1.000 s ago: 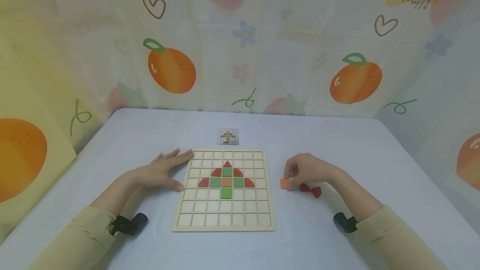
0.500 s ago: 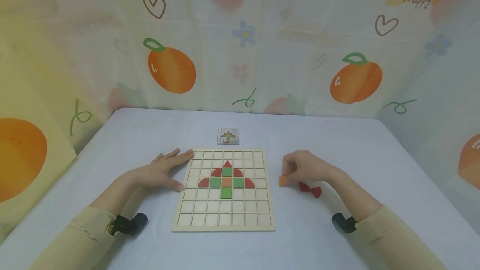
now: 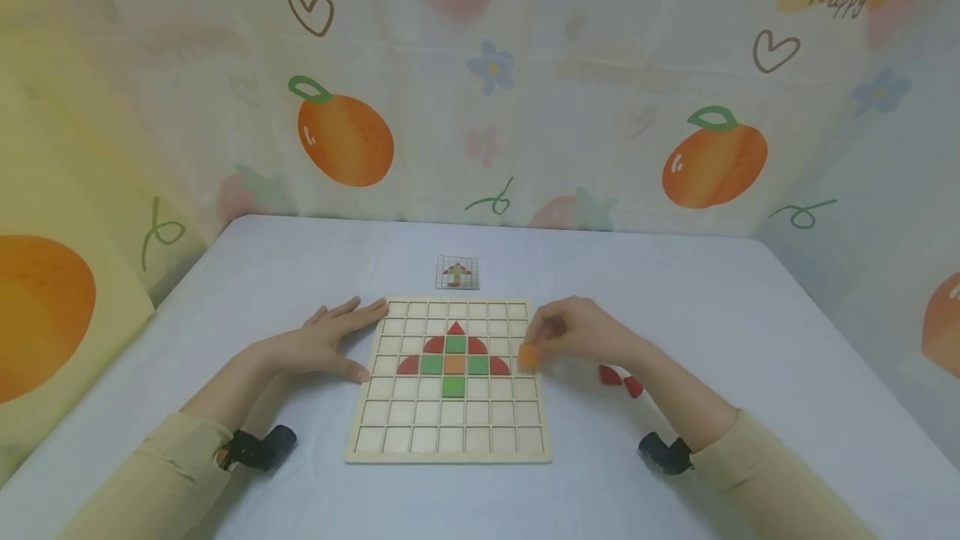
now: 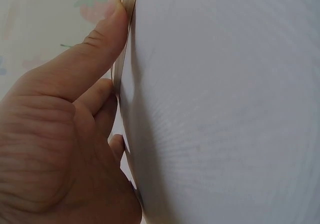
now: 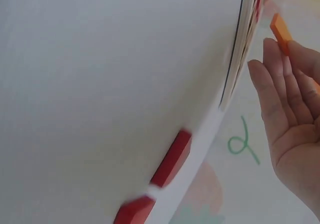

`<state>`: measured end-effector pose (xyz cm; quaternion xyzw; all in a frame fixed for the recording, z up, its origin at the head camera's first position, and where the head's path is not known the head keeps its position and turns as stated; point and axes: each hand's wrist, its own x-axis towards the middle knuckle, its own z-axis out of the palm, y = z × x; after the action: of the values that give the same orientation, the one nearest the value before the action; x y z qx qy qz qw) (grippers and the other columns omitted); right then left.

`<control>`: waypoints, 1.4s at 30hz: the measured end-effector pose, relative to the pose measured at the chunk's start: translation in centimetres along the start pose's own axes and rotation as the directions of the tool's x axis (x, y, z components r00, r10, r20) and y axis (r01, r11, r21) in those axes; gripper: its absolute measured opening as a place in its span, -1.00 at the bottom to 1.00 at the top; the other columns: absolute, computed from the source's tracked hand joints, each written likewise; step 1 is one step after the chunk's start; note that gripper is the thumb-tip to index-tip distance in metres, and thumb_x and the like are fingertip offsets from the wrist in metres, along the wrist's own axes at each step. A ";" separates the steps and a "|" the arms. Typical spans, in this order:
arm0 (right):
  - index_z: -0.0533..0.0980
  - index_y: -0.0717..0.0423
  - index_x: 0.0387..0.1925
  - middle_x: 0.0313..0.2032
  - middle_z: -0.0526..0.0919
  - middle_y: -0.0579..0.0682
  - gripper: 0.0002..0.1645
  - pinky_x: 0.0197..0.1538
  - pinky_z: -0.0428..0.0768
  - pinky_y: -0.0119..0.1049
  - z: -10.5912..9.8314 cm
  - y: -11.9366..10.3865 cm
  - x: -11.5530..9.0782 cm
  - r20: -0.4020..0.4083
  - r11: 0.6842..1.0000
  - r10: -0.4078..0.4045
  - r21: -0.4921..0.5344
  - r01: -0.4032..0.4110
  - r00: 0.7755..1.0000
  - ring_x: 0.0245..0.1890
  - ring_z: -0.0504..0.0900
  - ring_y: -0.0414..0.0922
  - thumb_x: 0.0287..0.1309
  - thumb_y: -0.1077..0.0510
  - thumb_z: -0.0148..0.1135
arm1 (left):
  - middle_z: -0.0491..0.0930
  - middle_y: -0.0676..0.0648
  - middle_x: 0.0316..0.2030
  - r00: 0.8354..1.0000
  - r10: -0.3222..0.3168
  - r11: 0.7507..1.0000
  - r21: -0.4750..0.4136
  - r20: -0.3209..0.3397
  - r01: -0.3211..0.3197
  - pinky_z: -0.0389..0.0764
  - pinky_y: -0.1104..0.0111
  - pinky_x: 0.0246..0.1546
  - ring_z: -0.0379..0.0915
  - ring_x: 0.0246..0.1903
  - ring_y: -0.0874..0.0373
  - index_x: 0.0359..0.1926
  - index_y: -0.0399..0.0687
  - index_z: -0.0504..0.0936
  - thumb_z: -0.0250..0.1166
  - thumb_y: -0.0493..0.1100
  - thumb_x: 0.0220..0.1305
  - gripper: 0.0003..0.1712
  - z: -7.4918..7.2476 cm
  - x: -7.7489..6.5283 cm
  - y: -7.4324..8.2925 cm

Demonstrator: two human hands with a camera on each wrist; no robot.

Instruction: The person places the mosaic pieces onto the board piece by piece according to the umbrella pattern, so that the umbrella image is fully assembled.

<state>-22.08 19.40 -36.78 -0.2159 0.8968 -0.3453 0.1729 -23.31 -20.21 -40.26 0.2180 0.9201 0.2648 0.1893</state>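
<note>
A pale wooden grid board (image 3: 401,438) lies on the white table, bearing green, red and orange tiles around its middle, with a red triangle (image 3: 456,328) at the top of the pattern. At the board's left edge rests my left hand (image 3: 318,346), fingers spread, thumb and fingertips on the rim; the thumb (image 4: 102,31) shows along that edge in the left wrist view. Between thumb and fingers my right hand (image 3: 573,330) pinches an orange square tile (image 3: 528,357), over the board's right edge. The right wrist view shows this orange tile (image 5: 281,32) raised above the tabletop.
Two red quarter-round tiles (image 3: 610,375) lie right of the board, beneath the right forearm. Behind the board is a small pattern card (image 3: 457,272) with a similar figure. A printed curtain (image 3: 480,107) hangs past the table's far edge.
My right hand has lifted the orange tile off the table and carried it left to the board's right edge. The left hand stays in place.
</note>
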 end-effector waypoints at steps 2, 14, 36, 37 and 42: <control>0.67 -0.10 -0.34 -0.43 0.73 -0.15 -0.93 -0.19 0.56 -0.28 0.5 -0.5 0.2 0.008 1.000 -0.004 0.016 0.004 1.000 -0.36 0.62 -0.15 0.10 0.13 0.39 | -0.03 -0.11 0.58 1.000 0.003 1.000 0.002 -0.002 -0.003 -0.48 -0.35 0.44 -0.42 0.56 -0.33 0.56 0.09 0.05 0.49 0.24 -0.06 0.23 0.0 0.0 0.0; 0.71 -0.11 -0.35 -0.41 0.75 -0.20 -0.95 -0.22 0.59 -0.38 3.1 -4.1 1.3 0.054 0.996 -0.092 -0.006 0.093 0.994 -0.37 0.61 -0.24 0.10 0.12 0.42 | -0.03 -0.10 0.58 1.000 0.001 1.000 -0.010 0.000 -0.001 -0.48 -0.35 0.44 -0.42 0.56 -0.33 0.56 0.12 0.04 0.49 0.24 -0.06 0.23 -0.1 -0.1 0.1; 0.70 -0.12 -0.39 -0.48 0.70 -0.29 -0.95 -0.26 0.57 -0.50 7.1 -6.1 1.7 0.133 0.988 -0.137 -0.053 0.145 0.982 -0.43 0.60 -0.37 0.09 0.13 0.43 | -0.03 -0.10 0.58 1.000 0.011 1.000 0.002 0.001 -0.011 -0.47 -0.35 0.44 -0.41 0.56 -0.34 0.56 0.10 0.04 0.49 0.23 -0.06 0.23 -0.1 0.0 0.0; 0.70 -0.12 -0.39 -0.49 0.70 -0.29 -0.95 -0.26 0.57 -0.50 7.2 -6.1 1.7 0.137 0.987 -0.140 -0.053 0.149 0.981 -0.44 0.60 -0.37 0.09 0.13 0.43 | -0.03 -0.11 0.58 1.000 0.010 1.000 0.002 0.001 -0.010 -0.47 -0.35 0.44 -0.41 0.56 -0.34 0.56 0.10 0.04 0.49 0.23 -0.06 0.23 -0.1 0.0 0.0; 0.69 -0.11 -0.38 -0.49 0.69 -0.29 -0.94 -0.25 0.57 -0.51 7.3 -6.0 1.7 0.146 0.986 -0.143 -0.065 0.153 0.979 -0.44 0.59 -0.40 0.10 0.14 0.42 | -0.04 -0.11 0.58 1.000 0.010 1.000 0.000 0.002 -0.010 -0.48 -0.35 0.44 -0.42 0.56 -0.34 0.56 0.10 0.04 0.49 0.23 -0.06 0.23 -0.1 0.0 0.0</control>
<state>-18.56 10.60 -37.99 -0.3123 0.8763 -0.3066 0.2013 -23.32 -20.24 -40.19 0.2229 0.9188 0.2655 0.1888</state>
